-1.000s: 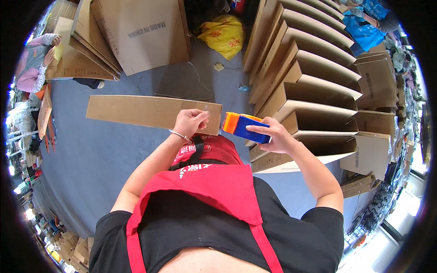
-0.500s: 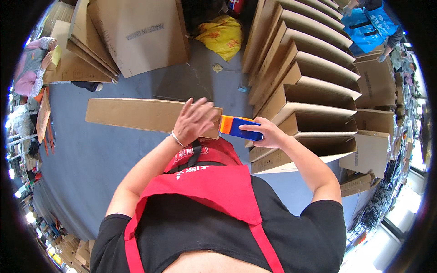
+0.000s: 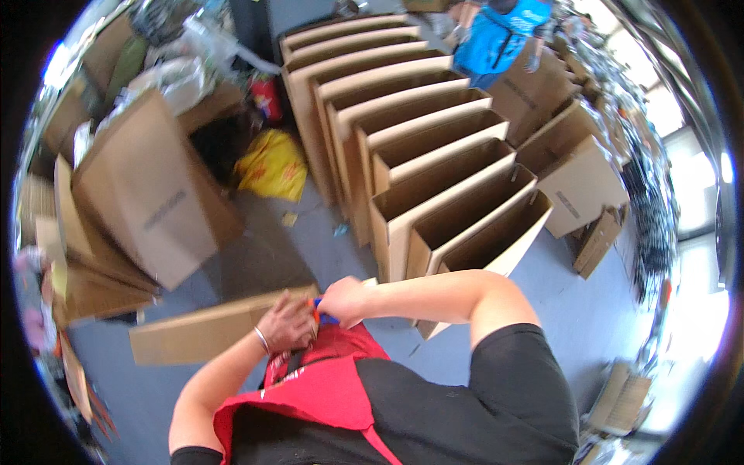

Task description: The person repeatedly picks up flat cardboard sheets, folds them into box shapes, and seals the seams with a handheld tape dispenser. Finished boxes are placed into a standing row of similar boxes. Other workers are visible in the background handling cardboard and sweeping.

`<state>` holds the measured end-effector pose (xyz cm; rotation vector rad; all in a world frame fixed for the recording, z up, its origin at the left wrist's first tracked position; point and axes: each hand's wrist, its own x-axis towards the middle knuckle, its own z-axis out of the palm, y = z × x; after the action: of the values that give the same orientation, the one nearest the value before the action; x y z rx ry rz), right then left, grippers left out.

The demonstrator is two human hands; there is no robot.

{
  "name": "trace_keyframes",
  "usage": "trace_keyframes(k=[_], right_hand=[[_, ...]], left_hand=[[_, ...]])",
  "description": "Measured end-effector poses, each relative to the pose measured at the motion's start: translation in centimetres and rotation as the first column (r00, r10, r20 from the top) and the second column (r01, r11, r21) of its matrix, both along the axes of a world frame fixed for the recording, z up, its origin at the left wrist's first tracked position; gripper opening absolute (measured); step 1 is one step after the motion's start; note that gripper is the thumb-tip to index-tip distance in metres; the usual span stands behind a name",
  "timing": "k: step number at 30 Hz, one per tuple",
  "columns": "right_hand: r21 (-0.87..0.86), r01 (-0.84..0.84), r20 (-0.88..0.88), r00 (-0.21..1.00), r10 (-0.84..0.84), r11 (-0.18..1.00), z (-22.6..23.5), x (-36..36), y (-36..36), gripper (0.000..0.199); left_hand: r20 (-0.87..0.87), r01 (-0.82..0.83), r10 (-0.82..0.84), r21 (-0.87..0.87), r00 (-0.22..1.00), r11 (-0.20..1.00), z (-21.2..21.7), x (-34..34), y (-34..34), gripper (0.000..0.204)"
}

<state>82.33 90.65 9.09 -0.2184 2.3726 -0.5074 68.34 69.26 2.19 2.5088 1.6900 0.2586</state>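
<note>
A long flat cardboard box (image 3: 201, 333) lies across in front of me, its right end at my hands. My left hand (image 3: 288, 324), with a bracelet on the wrist, presses on that end of the cardboard. My right hand (image 3: 341, 298) is closed around an orange and blue tape dispenser (image 3: 319, 312), mostly hidden between both hands. My red apron (image 3: 310, 384) and black shirt fill the lower view.
A row of several open upright cardboard boxes (image 3: 418, 170) stands ahead on the right. Stacked flattened boxes (image 3: 147, 194) lean at the left. A yellow bag (image 3: 271, 167) lies on the grey floor. A person in blue (image 3: 500, 39) stands at the far end.
The view has swung to the left and tilted. My right hand has brought the tape dispenser close against my left hand at the cardboard's end, so the dispenser is nearly covered.
</note>
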Motion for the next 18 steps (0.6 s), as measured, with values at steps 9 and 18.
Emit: trace_keyframes(k=[9, 18], right_hand=[[0.242, 0.325, 0.384, 0.833, -0.398, 0.914, -7.9, 9.4, 1.6, 0.036], [0.061, 0.958, 0.093, 0.273, -0.958, 0.279, -7.6, 16.7, -16.0, 0.070]], left_hand=[[-0.243, 0.123, -0.313, -0.575, 0.918, 0.809, 4.9, 3.5, 7.5, 0.072], [0.037, 0.238, -0.240, 0.051, 0.970, 0.970, 0.3, -0.7, 4.6, 0.049]])
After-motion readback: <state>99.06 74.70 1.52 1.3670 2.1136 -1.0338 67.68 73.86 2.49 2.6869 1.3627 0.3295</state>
